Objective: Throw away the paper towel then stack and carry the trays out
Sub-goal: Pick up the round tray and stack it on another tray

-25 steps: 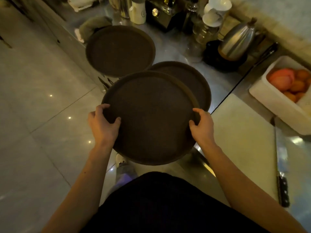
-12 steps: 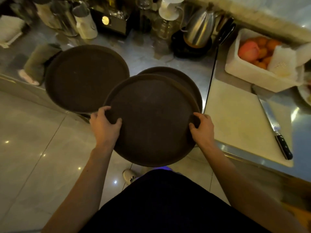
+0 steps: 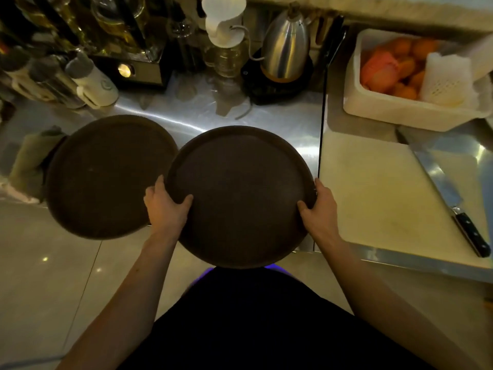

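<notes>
A steel counter (image 3: 266, 121) is carrying a white board (image 3: 378, 188) and a brown tray (image 3: 106, 177) overhanging its front edge. A second tray (image 3: 240, 193) is overhanging just beside it, its rim being grasped by the left hand (image 3: 166, 206) and right hand (image 3: 318, 206), thumbs on top. A knife (image 3: 453, 204) is lying on the board.

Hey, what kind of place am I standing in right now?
Likely a cafe or restaurant prep counter: a stainless steel counter, round serving trays, a gooseneck kettle and a cutting board with a knife.
</notes>
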